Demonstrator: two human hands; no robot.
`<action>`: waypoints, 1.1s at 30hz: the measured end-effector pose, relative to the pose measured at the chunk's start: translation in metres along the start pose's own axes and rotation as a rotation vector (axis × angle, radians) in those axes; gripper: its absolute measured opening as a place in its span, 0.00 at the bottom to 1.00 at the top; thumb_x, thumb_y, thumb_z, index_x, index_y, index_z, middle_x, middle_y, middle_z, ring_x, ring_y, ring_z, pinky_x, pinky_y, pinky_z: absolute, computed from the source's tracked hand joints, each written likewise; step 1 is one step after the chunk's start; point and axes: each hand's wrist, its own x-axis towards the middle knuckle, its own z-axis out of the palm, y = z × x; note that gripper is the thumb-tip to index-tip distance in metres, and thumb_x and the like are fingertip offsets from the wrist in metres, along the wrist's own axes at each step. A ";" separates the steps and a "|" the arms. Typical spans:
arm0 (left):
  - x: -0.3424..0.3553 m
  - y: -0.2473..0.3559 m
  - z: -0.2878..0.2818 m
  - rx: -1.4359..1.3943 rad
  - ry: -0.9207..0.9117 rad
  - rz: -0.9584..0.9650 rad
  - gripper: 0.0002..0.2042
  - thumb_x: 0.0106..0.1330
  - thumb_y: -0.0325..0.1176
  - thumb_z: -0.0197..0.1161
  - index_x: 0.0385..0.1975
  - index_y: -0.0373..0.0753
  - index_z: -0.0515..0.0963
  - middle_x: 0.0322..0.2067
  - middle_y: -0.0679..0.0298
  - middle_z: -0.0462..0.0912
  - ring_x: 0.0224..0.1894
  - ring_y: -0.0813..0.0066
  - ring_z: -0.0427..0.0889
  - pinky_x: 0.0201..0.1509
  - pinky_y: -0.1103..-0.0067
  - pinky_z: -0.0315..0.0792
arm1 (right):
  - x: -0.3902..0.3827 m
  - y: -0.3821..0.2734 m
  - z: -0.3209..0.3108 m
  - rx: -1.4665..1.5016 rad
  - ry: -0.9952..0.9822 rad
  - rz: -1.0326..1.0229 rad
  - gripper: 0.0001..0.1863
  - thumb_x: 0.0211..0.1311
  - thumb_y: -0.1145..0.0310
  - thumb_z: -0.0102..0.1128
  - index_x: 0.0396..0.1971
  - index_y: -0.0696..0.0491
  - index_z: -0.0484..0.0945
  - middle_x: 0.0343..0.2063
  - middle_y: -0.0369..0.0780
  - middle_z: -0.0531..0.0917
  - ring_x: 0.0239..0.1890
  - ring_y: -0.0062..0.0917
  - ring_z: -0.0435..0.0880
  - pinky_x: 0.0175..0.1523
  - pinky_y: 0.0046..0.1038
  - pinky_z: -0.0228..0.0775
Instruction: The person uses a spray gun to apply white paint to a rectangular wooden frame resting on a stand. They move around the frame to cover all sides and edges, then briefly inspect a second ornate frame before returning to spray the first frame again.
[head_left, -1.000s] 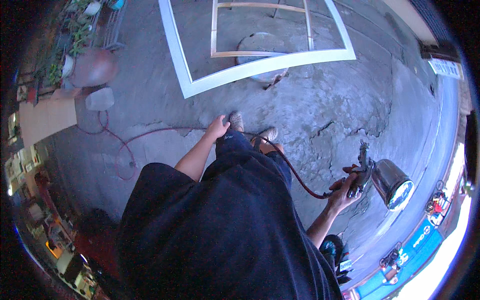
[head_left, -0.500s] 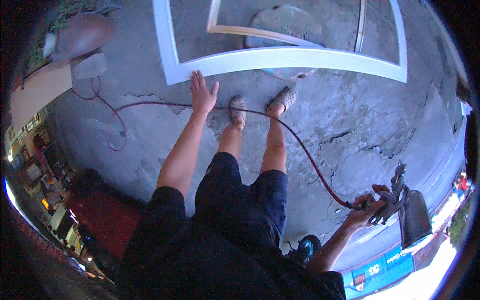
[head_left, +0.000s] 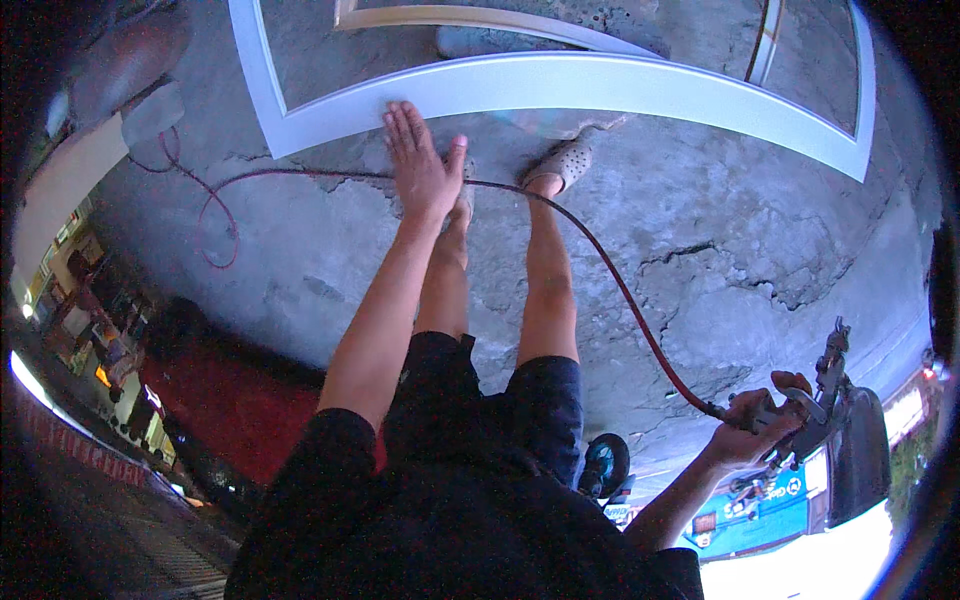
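A white rectangular frame (head_left: 560, 88) stretches across the far side, its wide near bar facing me. My left hand (head_left: 425, 172) is open, with fingers stretched out flat and the fingertips over that bar's near edge, seemingly touching it. Off to the right, my right hand (head_left: 748, 432) grips a metal spray gun (head_left: 828, 385) with a dark cup (head_left: 862, 450). A dark red hose (head_left: 622, 290) runs from the gun's handle, past my legs and away to the left.
Cracked grey concrete (head_left: 700, 230) lies underfoot. Beyond the near bar, a narrower inner frame (head_left: 480, 17) shows. A dark red shape (head_left: 235, 400) stands to the left, and a small wheel (head_left: 604, 465) is behind my right leg. Far right is a blue sign (head_left: 760, 520).
The white frame appears wider and closer in view. My left hand has moved slightly forward and right, its fingers now further over the bar. My right hand still holds the spray gun.
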 end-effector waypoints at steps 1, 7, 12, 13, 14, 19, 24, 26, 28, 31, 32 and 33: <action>0.001 0.009 0.002 0.000 -0.012 0.027 0.47 0.69 0.56 0.55 0.74 0.28 0.41 0.74 0.39 0.42 0.77 0.43 0.40 0.77 0.54 0.40 | 0.001 -0.002 0.005 -0.048 0.002 -0.023 0.32 0.67 0.38 0.55 0.47 0.55 0.65 0.39 0.43 0.76 0.14 0.17 0.67 0.13 0.17 0.52; 0.004 0.092 0.010 -0.131 -0.057 0.189 0.45 0.67 0.53 0.58 0.73 0.29 0.45 0.74 0.39 0.45 0.76 0.38 0.43 0.76 0.50 0.41 | 0.007 0.008 0.005 -0.215 0.016 -0.059 0.34 0.69 0.35 0.46 0.47 0.57 0.64 0.41 0.46 0.76 0.13 0.21 0.68 0.15 0.21 0.55; -0.009 0.159 0.028 -0.225 -0.162 0.386 0.43 0.66 0.50 0.61 0.73 0.33 0.49 0.73 0.44 0.50 0.76 0.47 0.49 0.76 0.52 0.45 | 0.010 0.006 0.019 -0.183 -0.030 -0.050 0.33 0.72 0.37 0.45 0.47 0.58 0.64 0.42 0.48 0.75 0.13 0.21 0.68 0.15 0.20 0.56; -0.014 0.171 0.031 -0.247 -0.184 0.452 0.42 0.66 0.50 0.61 0.73 0.33 0.50 0.73 0.45 0.51 0.76 0.49 0.50 0.76 0.52 0.46 | 0.010 0.005 0.022 -0.159 -0.040 -0.064 0.32 0.72 0.38 0.44 0.47 0.58 0.64 0.42 0.48 0.75 0.13 0.21 0.68 0.16 0.20 0.57; -0.019 0.182 0.034 -0.295 -0.245 0.533 0.41 0.66 0.49 0.61 0.73 0.34 0.52 0.73 0.48 0.53 0.75 0.51 0.52 0.75 0.53 0.48 | 0.009 0.007 0.021 -0.128 -0.032 -0.055 0.32 0.72 0.38 0.45 0.47 0.58 0.64 0.43 0.48 0.75 0.13 0.21 0.68 0.16 0.20 0.57; -0.069 0.221 0.042 -0.643 -0.586 0.789 0.19 0.69 0.41 0.59 0.55 0.39 0.77 0.58 0.55 0.77 0.66 0.55 0.70 0.72 0.57 0.59 | 0.001 0.004 0.043 -0.177 -0.061 -0.148 0.28 0.78 0.46 0.33 0.42 0.61 0.63 0.41 0.47 0.76 0.11 0.14 0.62 0.13 0.16 0.56; -0.117 0.262 0.016 -1.118 -0.575 0.628 0.14 0.71 0.42 0.57 0.35 0.38 0.83 0.49 0.58 0.84 0.58 0.60 0.77 0.68 0.59 0.64 | -0.013 -0.013 0.049 -0.113 -0.099 -0.153 0.29 0.71 0.43 0.49 0.45 0.60 0.65 0.45 0.46 0.75 0.23 0.16 0.73 0.22 0.17 0.69; -0.128 0.270 -0.005 -1.220 -0.582 0.583 0.19 0.73 0.46 0.54 0.30 0.38 0.83 0.44 0.57 0.85 0.53 0.59 0.80 0.64 0.59 0.67 | -0.021 -0.019 0.048 0.234 -0.007 0.028 0.28 0.69 0.46 0.56 0.45 0.59 0.66 0.46 0.48 0.75 0.27 0.18 0.76 0.26 0.18 0.73; -0.126 0.268 -0.028 -1.234 -0.720 0.606 0.25 0.74 0.52 0.49 0.26 0.37 0.83 0.36 0.55 0.86 0.45 0.56 0.83 0.56 0.59 0.72 | -0.024 -0.030 0.041 0.438 0.061 0.136 0.27 0.68 0.48 0.59 0.46 0.58 0.66 0.47 0.49 0.75 0.28 0.20 0.78 0.28 0.20 0.76; -0.114 0.244 -0.052 -0.873 -1.231 0.625 0.34 0.74 0.60 0.41 0.22 0.36 0.81 0.26 0.50 0.83 0.34 0.48 0.84 0.44 0.57 0.75 | -0.029 -0.069 0.069 -0.236 0.049 -0.292 0.22 0.60 0.54 0.67 0.42 0.56 0.71 0.36 0.43 0.79 0.25 0.22 0.78 0.28 0.28 0.76; -0.120 0.232 -0.051 -0.914 -1.151 0.644 0.35 0.74 0.62 0.39 0.23 0.36 0.81 0.20 0.48 0.80 0.28 0.43 0.81 0.37 0.54 0.73 | -0.029 -0.092 0.073 -0.516 0.065 -0.467 0.21 0.57 0.56 0.70 0.40 0.55 0.73 0.33 0.40 0.80 0.24 0.22 0.78 0.28 0.30 0.75; -0.119 0.213 -0.049 -0.892 -1.132 0.624 0.34 0.74 0.61 0.40 0.23 0.36 0.81 0.21 0.49 0.80 0.29 0.43 0.81 0.37 0.55 0.74 | -0.025 -0.095 0.067 -0.841 0.089 -0.651 0.21 0.56 0.58 0.71 0.40 0.56 0.73 0.31 0.40 0.80 0.23 0.23 0.78 0.26 0.29 0.74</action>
